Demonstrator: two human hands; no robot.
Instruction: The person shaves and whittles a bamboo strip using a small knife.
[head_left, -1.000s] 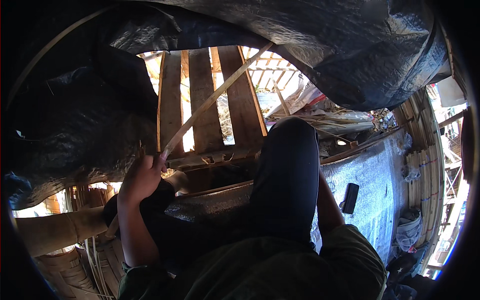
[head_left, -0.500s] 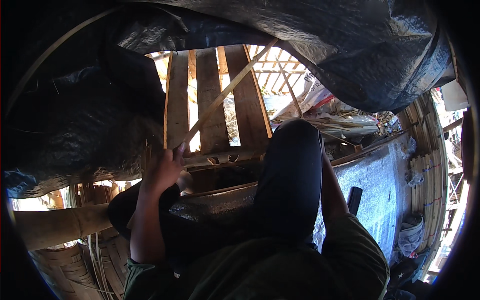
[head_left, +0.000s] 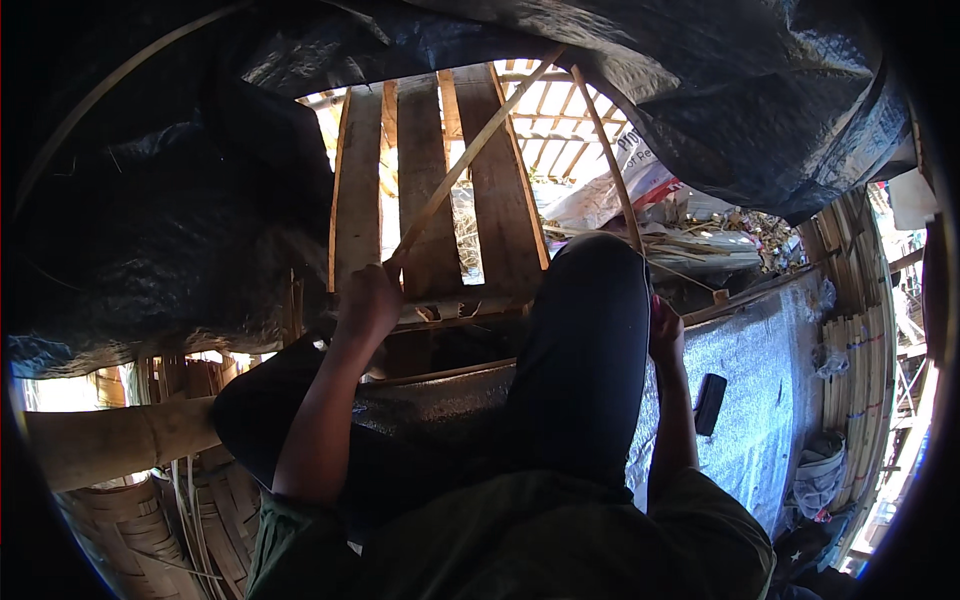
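A long flat bamboo strip slants up and to the right from my left hand, whose fingers are closed round its lower end. Beside my raised knee, my right hand is also closed. From it a second, thinner bamboo strip leans up and to the left, and the knee's edge hides part of the grip. The tops of the two strips come close together below a dark plastic sheet.
Upright wooden planks stand ahead. A printed sack and bamboo scraps lie beyond my knee. On the silvery sheet to the right rests a black phone-like object. A thick bamboo pole crosses at left.
My left hand has moved up and to the right with its strip. My right hand has come into view from behind the knee, and the thinner strip now shows longer and further right.
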